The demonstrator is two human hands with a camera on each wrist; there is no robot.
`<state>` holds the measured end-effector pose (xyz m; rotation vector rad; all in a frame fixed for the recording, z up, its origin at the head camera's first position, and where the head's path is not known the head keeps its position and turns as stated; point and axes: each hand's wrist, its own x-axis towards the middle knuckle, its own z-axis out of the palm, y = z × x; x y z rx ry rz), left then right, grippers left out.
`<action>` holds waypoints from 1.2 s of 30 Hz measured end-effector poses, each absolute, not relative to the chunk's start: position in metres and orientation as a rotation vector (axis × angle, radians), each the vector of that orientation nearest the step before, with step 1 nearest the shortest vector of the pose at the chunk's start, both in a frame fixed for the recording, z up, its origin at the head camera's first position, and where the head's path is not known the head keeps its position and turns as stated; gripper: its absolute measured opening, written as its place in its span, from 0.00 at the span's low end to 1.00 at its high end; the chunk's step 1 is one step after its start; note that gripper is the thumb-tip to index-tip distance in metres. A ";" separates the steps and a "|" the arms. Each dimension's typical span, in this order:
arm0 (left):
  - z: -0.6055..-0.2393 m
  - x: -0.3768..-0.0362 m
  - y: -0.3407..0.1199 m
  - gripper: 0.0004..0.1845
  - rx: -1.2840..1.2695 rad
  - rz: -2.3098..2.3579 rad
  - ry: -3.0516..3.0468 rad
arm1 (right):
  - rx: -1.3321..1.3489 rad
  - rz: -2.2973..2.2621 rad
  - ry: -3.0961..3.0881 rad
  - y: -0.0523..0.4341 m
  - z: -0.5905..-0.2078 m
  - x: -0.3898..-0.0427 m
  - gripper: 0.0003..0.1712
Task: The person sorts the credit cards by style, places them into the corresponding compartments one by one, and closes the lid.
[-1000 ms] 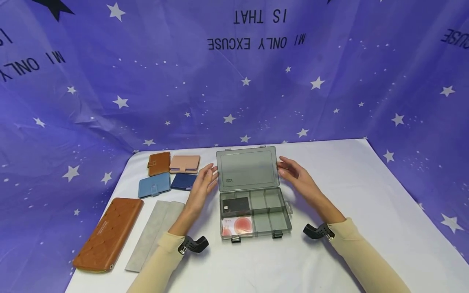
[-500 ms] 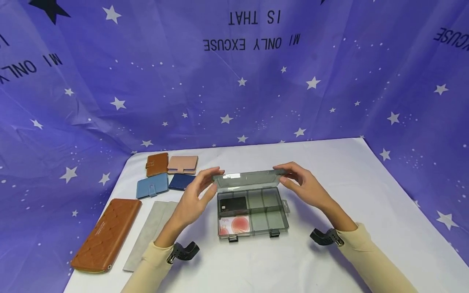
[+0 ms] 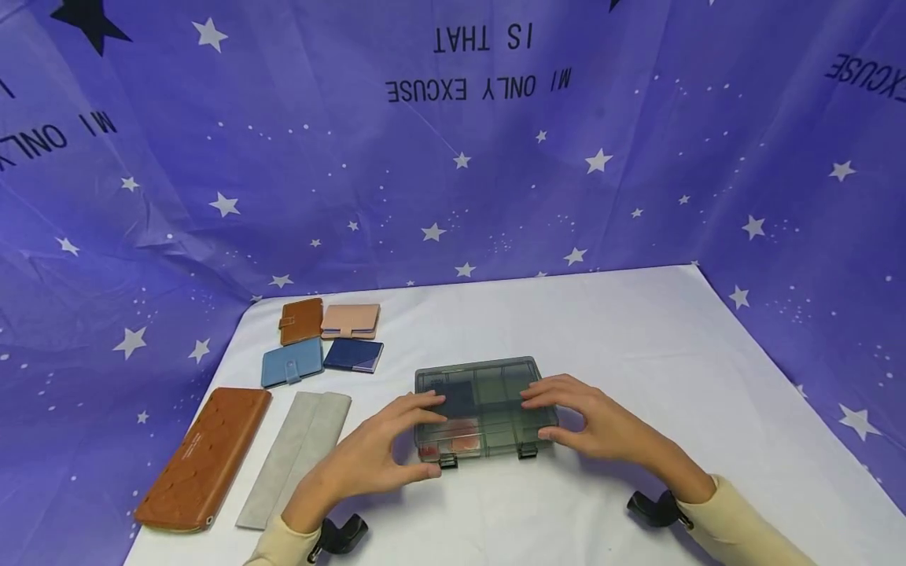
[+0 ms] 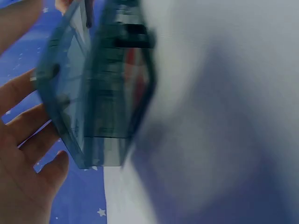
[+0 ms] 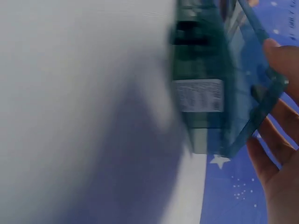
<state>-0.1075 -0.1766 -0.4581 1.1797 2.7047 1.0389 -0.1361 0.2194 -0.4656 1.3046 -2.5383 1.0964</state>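
Head view: we see the grey compartment box (image 3: 484,407) lying on the white tabletop (image 3: 637,346), lid down over it. The left hand (image 3: 375,456) grips its left end, fingers on the lid, thumb at the front edge. The right hand (image 3: 594,420) grips the right end likewise. Wallets (image 3: 322,338) lie well apart at left.

Left wrist view: blurred; the lid perhaps sits slightly ajar.

Right wrist view: blurred; fingertips (image 5: 280,56) touch the lid.
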 end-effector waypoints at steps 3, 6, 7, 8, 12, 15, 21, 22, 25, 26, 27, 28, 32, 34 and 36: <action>-0.462 -0.105 -0.176 0.37 1.255 0.939 2.724 | 1.348 0.970 -2.567 0.219 -0.471 -0.132 0.25; -0.463 -0.103 -0.174 0.42 1.327 0.859 2.746 | 1.360 0.875 -2.591 0.217 -0.472 -0.129 0.24; -0.463 -0.102 -0.173 0.43 1.344 0.830 2.751 | 1.365 0.854 -2.597 0.216 -0.473 -0.128 0.23; -0.463 -0.102 -0.172 0.44 1.352 0.801 2.757 | 1.368 0.835 -2.601 0.216 -0.472 -0.128 0.23; -0.464 -0.102 -0.166 0.43 1.366 0.663 2.799 | 1.401 0.754 -2.595 0.214 -0.473 -0.126 0.29; -0.466 -0.104 -0.162 0.39 1.379 0.582 2.867 | 1.440 0.714 -2.569 0.214 -0.475 -0.127 0.36; -0.465 -0.106 -0.155 0.35 1.408 0.504 2.957 | 1.475 0.656 -2.501 0.211 -0.480 -0.132 0.43; -0.465 -0.107 -0.155 0.35 1.410 0.494 2.954 | 1.470 0.652 -2.500 0.210 -0.481 -0.132 0.43; -0.463 -0.110 -0.157 0.33 1.436 0.491 2.920 | 1.455 0.663 -2.501 0.208 -0.483 -0.133 0.43; -0.463 -0.111 -0.158 0.33 1.445 0.496 2.906 | 1.451 0.675 -2.502 0.208 -0.483 -0.133 0.43; -0.464 -0.113 -0.159 0.33 1.453 0.503 2.894 | 1.449 0.687 -2.503 0.208 -0.484 -0.134 0.43; -0.464 -0.114 -0.160 0.33 1.467 0.512 2.886 | 1.448 0.698 -2.506 0.208 -0.484 -0.134 0.43; -0.467 -0.117 -0.163 0.33 1.514 0.559 2.873 | 1.447 0.762 -2.543 0.210 -0.483 -0.136 0.42; -0.468 -0.117 -0.162 0.33 1.523 0.541 2.883 | 1.453 0.800 -2.569 0.211 -0.483 -0.137 0.41; -0.469 -0.116 -0.161 0.33 1.524 0.494 2.906 | 1.463 0.836 -2.587 0.212 -0.483 -0.137 0.40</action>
